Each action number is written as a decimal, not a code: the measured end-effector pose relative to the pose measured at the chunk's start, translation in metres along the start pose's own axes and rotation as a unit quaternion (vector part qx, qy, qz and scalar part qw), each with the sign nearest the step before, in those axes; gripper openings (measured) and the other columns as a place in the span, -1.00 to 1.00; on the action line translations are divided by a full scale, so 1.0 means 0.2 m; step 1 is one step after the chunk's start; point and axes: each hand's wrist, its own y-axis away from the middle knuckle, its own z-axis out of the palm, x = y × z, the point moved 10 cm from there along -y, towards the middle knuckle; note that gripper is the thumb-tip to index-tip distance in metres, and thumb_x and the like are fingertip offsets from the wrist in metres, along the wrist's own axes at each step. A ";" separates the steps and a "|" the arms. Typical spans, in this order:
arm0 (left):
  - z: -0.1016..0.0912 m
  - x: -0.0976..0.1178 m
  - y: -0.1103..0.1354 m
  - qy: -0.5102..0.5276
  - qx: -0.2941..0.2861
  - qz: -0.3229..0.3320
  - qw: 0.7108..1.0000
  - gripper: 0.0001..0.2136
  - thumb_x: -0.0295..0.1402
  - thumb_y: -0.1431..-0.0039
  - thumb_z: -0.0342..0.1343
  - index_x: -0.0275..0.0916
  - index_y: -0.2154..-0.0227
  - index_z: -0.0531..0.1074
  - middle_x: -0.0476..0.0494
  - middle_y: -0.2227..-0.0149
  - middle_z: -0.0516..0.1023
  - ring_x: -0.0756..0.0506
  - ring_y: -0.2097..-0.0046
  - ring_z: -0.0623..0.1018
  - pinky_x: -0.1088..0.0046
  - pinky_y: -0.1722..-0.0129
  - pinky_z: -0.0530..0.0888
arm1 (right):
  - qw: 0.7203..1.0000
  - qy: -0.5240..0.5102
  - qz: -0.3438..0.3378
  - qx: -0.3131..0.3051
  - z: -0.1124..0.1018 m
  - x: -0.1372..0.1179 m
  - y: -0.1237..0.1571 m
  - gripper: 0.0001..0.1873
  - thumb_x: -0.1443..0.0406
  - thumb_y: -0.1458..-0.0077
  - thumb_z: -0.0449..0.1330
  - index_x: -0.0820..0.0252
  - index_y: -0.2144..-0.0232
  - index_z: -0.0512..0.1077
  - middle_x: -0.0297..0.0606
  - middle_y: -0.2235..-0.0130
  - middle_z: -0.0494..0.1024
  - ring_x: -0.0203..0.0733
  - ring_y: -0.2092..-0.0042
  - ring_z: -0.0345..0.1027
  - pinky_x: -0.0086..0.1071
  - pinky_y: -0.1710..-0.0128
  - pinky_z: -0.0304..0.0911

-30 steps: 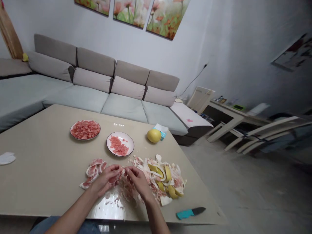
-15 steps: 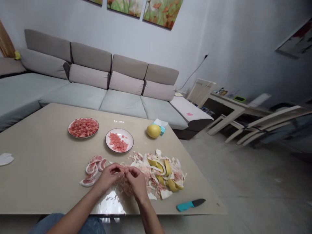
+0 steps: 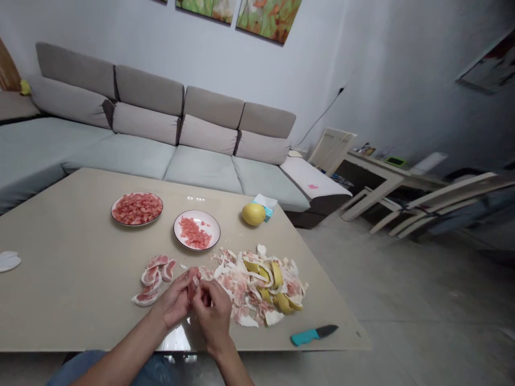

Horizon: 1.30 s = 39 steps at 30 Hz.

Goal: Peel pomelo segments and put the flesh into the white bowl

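While both hands work together above the near edge of the table (image 3: pixel 68 300), one pink fruit segment (image 3: pixel 193 287) sits between them. Left hand (image 3: pixel 176 303): one, fingers and thumb clamped on the segment. Right hand (image 3: pixel 215 313): one, thumb and fingertips drawn together against the segment's side; whether a shred of skin is pinched there, cannot tell.

Counts, clock taken from the hands. Unpeeled segments (image 3: pixel 148 276): at least four, clustered at 10. Plates: two. Fuller plate (image 3: pixel 119 202) at 11, pink pulp (image 3: pixel 139 208) heaped over most of it; second plate (image 3: pixel 211 224) at 12, a smaller pile with much white showing. Whole yellow fruit (image 3: pixel 253 214): one, at 1, just beside one blue packet (image 3: pixel 269 212). Peel heap (image 3: pixel 241 284): one, at 3, several yellow rinds in it. Knife (image 3: pixel 314 335): one, turquoise handle, between 3 and 4. White scrap (image 3: pixel 8 261): one, at 9.

Against half a second ago: right hand lower and turned inward, more of the heap's near side exposed, segment now plainly visible. Plates, whole fruit and knife unchanged.
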 end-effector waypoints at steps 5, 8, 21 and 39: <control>0.01 0.05 0.01 -0.013 -0.008 -0.007 1.000 -0.91 -0.43 -0.16 0.16 -0.26 0.26 0.44 -0.07 0.37 0.54 -0.02 0.40 0.57 0.49 0.43 0.53 | 0.996 0.016 -0.057 -0.065 0.02 -0.08 0.05 -0.86 0.37 -0.11 0.09 0.15 0.45 0.43 -0.30 0.48 0.44 -0.25 0.43 0.27 -0.40 0.40 0.14; 0.03 0.05 0.02 -0.068 -0.021 -0.011 0.997 -0.78 -0.35 -0.15 0.18 -0.23 0.13 0.44 -0.05 0.36 0.53 0.03 0.47 0.53 0.57 0.54 0.47 | 0.999 0.009 -0.003 -0.031 -0.07 -0.01 0.02 -0.81 0.33 -0.13 0.09 0.15 0.52 0.40 -0.33 0.52 0.40 -0.26 0.47 0.24 -0.42 0.45 0.12; 0.16 0.16 0.08 -0.416 -0.034 0.145 0.897 -0.70 -0.32 0.06 0.32 -0.27 0.21 0.56 -0.23 0.20 0.59 -0.12 0.19 0.52 0.52 0.30 0.37 | 0.992 0.062 0.106 -0.030 -0.24 0.25 -0.01 -0.82 0.19 0.01 0.26 0.11 0.57 0.50 -0.28 0.57 0.45 -0.19 0.50 0.26 -0.37 0.45 0.16; 0.25 0.09 0.10 -0.409 -0.122 0.136 0.894 -0.77 -0.35 0.10 0.35 -0.26 0.38 0.44 -0.07 0.36 0.43 -0.06 0.25 0.44 0.48 0.23 0.38 | 0.940 -0.277 0.177 -0.093 -0.04 0.30 0.02 -0.78 0.14 -0.05 0.25 0.15 0.33 0.56 -0.22 0.30 0.52 -0.17 0.30 0.39 -0.36 0.30 0.30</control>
